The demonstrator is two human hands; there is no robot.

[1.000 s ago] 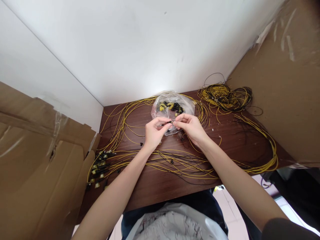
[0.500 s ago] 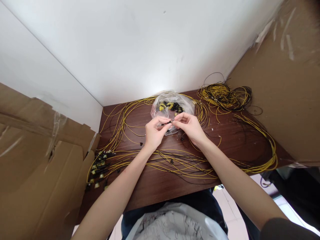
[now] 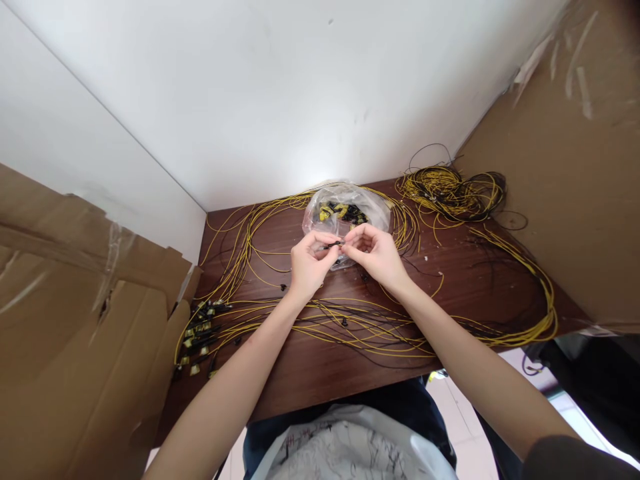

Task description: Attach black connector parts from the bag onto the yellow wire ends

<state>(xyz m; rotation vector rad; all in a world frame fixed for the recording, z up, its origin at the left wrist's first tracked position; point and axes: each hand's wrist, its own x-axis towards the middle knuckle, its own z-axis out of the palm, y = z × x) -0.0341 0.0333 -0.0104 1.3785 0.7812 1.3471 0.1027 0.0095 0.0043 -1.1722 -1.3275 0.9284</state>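
Note:
My left hand and my right hand meet fingertip to fingertip above the brown table. Between them both pinch a small black connector on a thin wire end. Just behind the hands lies a clear plastic bag holding yellow and black small parts. Yellow and black wires run across the table under my forearms.
A tangled coil of yellow and black wire lies at the table's far right. A cluster of connector ends sits at the left edge. Cardboard sheets stand at the left and right. A white wall backs the table.
Both hands stay in nearly the same place, pinching the connector. My right hand has shifted very slightly toward the left.

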